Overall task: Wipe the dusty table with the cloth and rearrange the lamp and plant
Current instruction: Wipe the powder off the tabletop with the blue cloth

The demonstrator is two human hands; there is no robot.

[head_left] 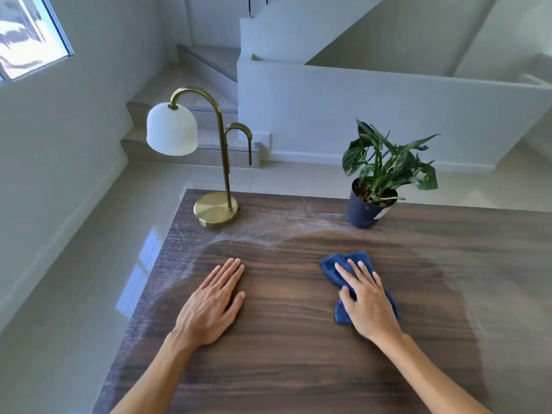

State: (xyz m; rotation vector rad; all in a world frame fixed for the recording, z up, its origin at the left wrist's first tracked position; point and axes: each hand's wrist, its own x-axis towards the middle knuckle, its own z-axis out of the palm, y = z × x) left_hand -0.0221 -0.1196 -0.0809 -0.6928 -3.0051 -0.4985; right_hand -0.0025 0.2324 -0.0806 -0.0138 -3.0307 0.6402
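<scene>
Right hand [369, 303] presses flat, fingers straight, on the blue cloth [352, 267] at desk [298, 369] centre-right. Left hand [210, 303] flat on bare wood, holding nothing. Lamp [216, 209] at far left corner, plant [379, 180] along far edge; dust between them.

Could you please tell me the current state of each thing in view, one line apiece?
table: wiped in the middle, dusty along the far and left edges
cloth: crumpled, pressed flat under the right hand
lamp: upright, unlit, at the far left
plant: upright in its pot, far right
left hand: flat on the table
right hand: on the cloth
</scene>
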